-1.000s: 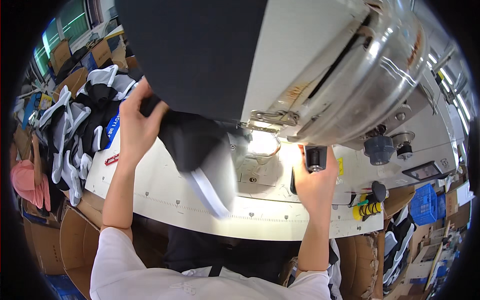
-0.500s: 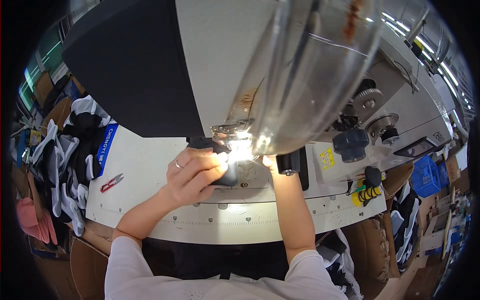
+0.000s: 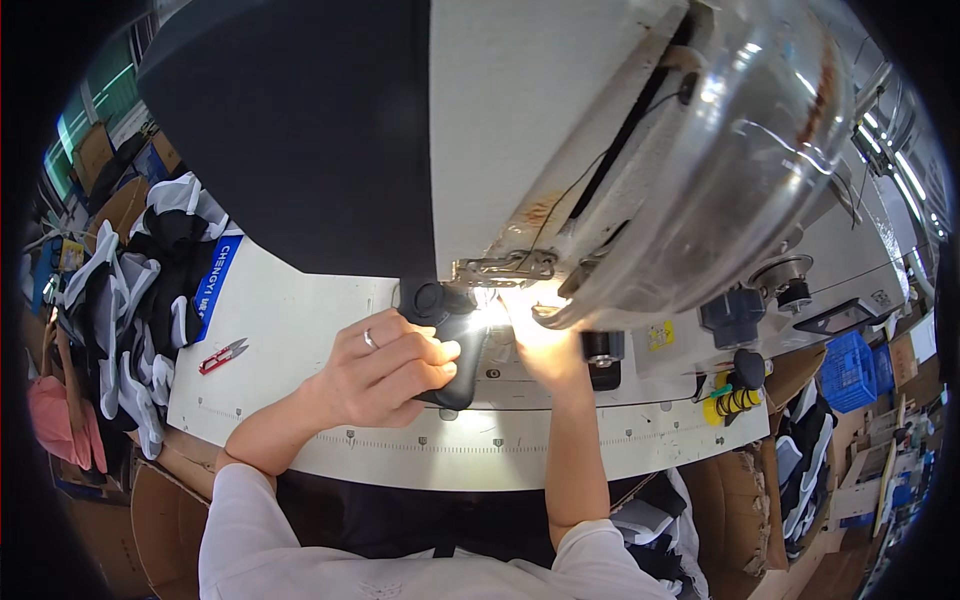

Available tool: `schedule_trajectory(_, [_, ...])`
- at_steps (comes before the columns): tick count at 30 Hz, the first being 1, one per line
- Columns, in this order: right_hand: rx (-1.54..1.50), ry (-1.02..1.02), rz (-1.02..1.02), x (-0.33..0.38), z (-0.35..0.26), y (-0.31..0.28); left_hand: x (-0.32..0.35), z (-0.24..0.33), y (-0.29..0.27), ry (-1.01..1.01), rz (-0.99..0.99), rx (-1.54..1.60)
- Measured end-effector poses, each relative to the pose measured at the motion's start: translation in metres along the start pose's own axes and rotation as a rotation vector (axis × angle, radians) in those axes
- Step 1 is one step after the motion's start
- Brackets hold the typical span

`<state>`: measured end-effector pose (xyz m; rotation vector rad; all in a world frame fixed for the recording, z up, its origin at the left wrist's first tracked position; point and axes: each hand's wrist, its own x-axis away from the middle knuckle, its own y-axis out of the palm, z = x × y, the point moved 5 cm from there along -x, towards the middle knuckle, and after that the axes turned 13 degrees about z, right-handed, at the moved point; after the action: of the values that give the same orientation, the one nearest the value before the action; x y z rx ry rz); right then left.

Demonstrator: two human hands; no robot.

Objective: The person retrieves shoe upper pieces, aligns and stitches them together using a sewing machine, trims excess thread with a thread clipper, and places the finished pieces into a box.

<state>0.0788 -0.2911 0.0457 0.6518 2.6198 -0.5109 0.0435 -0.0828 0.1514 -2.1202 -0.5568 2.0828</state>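
Note:
A sewing machine with a light-coloured head [image 3: 545, 110] and a clear guard [image 3: 720, 190] stands over the white table [image 3: 450, 440]. My left hand [image 3: 385, 370], with a ring on one finger, is closed with its fingertips against a dark, smooth, rounded piece [image 3: 462, 375] whose kind I cannot make out. My right hand [image 3: 548, 340] is under the machine head beside the needle area, in strong lamp glare. Its fingers are washed out and partly covered by the guard, so their grip is hidden.
Red-handled thread snips [image 3: 222, 357] lie at left, near a blue strip [image 3: 217, 285] and a heap of black and white fabric pieces [image 3: 130, 330]. At right are a yellow-black roll [image 3: 733, 405], a blue crate [image 3: 848, 372] and a cardboard box [image 3: 722, 500] by the table's front edge.
The view has shifted, so the machine head sits further right. My left hand and the dark piece appear slightly nearer; more of my right hand shows beside the guard.

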Motion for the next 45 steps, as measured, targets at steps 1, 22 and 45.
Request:
schedule_trajectory(1, [-0.074, -0.003, 0.074, 0.004, -0.021, -0.006, 0.001, 0.001, 0.001, -0.006, -0.004, 0.005])
schedule_trajectory(22, [-0.413, 0.287, 0.542, 0.054, -0.088, 0.002, 0.003, 0.007, 0.0, 0.097, -0.079, -0.078])
schedule_trajectory(45, [-1.154, 0.3, -0.055, -0.01, 0.015, 0.01, -0.003, 0.0, 0.001, -0.028, -0.057, -0.042])
